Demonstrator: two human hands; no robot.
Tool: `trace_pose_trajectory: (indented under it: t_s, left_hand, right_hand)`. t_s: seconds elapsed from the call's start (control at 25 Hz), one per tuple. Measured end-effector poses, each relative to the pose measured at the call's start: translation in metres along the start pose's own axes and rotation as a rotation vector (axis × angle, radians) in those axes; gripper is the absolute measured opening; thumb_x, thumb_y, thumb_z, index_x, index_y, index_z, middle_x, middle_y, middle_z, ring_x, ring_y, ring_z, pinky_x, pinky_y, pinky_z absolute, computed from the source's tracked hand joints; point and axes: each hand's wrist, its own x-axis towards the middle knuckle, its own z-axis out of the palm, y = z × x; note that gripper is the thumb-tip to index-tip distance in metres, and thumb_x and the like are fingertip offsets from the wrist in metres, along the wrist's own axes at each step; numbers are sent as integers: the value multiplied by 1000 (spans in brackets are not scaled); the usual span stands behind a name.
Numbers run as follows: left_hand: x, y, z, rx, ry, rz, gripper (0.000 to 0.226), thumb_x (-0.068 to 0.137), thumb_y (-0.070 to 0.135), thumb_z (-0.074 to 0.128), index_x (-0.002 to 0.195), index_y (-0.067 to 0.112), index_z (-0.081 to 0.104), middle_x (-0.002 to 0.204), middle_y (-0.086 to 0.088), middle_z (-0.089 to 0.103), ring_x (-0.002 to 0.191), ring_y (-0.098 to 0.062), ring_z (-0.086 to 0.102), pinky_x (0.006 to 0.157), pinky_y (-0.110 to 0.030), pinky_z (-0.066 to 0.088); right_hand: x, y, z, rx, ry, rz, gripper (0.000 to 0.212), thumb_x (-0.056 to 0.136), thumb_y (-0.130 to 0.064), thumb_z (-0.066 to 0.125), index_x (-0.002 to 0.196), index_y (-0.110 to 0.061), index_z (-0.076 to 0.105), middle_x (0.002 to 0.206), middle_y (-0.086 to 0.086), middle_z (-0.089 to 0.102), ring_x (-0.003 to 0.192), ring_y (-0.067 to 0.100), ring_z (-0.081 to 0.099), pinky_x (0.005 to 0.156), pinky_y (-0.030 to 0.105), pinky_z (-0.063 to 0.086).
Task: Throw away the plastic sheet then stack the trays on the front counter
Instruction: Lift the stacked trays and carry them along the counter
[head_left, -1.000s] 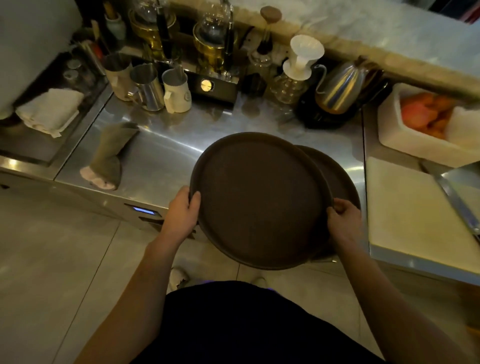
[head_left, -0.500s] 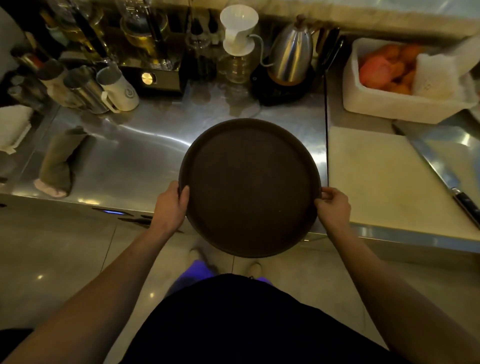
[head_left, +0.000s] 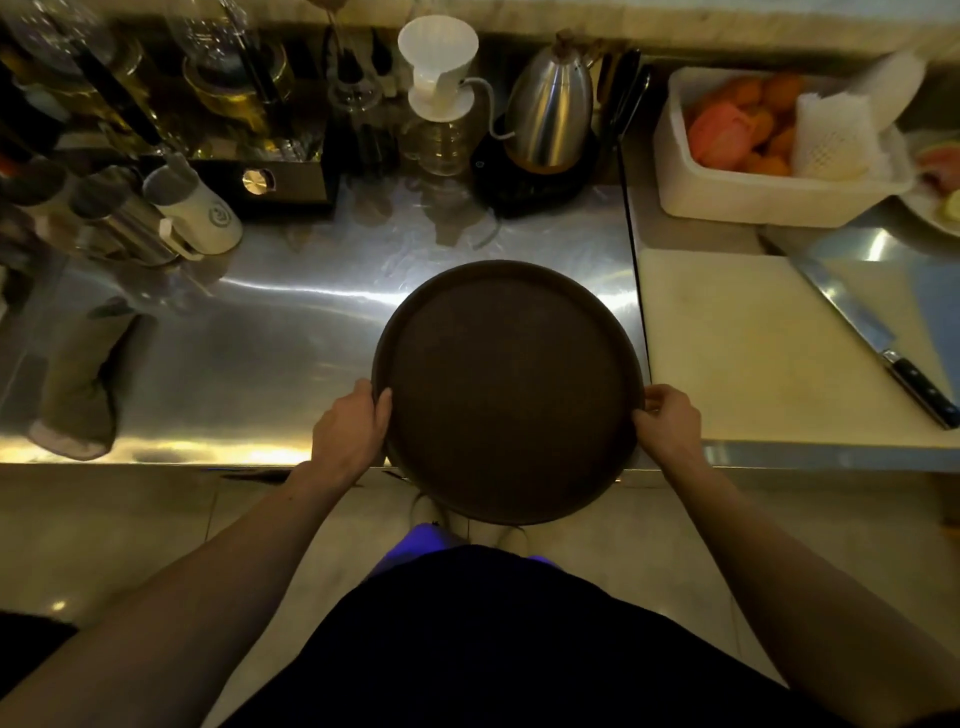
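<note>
A round dark brown tray overhangs the front edge of the steel counter. A thin second rim shows along its right side, so another tray seems to lie directly beneath it. My left hand grips the left rim, thumb on top. My right hand grips the right rim the same way. No plastic sheet is in view.
A white cutting board with a knife lies right of the tray. Behind stand a steel kettle, a white dripper on a glass carafe, pitchers and a white tub of fruit. A folded cloth lies far left.
The two trays, offset a second ago, now sit lined up one over the other. My view has shifted right along the counter; both hands keep their grip on the rims.
</note>
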Motion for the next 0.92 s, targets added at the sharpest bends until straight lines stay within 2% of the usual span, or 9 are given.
trace_pose_trajectory:
  t_s: [0.08,0.2,0.32,0.44,0.52,0.6,0.76,0.92]
  left_hand:
    - [5,-3,2,31,-11,17,39,104,39,32,103,6,52,81,-6,53,71,-22,55,62,-34,39]
    - [9,-8,8,62,-35,18,44,103,43,29,106,7,54,86,-11,63,79,-33,65,66,-38,49]
    - [9,-12,12,66,-49,8,45,102,45,28,106,8,53,91,-13,66,79,-33,66,70,-41,53]
    - [9,-14,15,87,-65,10,45,103,45,27,106,8,53,89,-12,66,76,-30,65,68,-39,53]
    - [10,-14,16,108,-73,6,45,103,45,27,106,8,52,86,-9,63,72,-26,61,67,-38,52]
    - [12,-12,16,141,-71,1,45,103,45,27,106,8,53,83,-5,57,69,-23,56,65,-35,47]
    - [18,-9,13,219,-71,4,45,103,45,27,108,9,54,88,-8,62,78,-29,64,65,-34,42]
    - [25,-7,9,292,-84,16,47,103,46,25,109,10,54,92,-9,66,82,-30,66,66,-34,40]
  right_hand:
    - [0,-3,1,-30,0,7,36,84,-2,58,120,-1,61,113,19,68,106,35,63,93,41,48]
    - [0,-5,1,-70,-2,-2,34,84,-1,57,118,0,62,109,18,69,102,34,64,90,36,48]
    - [-1,-6,3,-92,-11,-13,31,83,0,56,114,-1,63,103,17,68,98,33,64,84,34,48]
    - [1,-6,4,-117,0,-26,29,81,-1,55,109,0,64,100,17,69,92,33,64,84,38,50]
    - [3,-7,5,-141,-1,-26,28,82,0,54,108,1,64,100,19,68,84,29,58,82,36,48]
    - [4,-9,4,-161,1,-33,26,82,0,54,107,1,63,100,19,67,85,29,58,80,35,47]
    - [8,-8,7,-174,3,-47,25,82,-1,54,105,1,64,100,19,67,94,35,63,82,41,51]
    - [12,-9,10,-186,-2,-43,23,82,2,54,102,2,64,96,18,65,82,28,59,74,35,49]
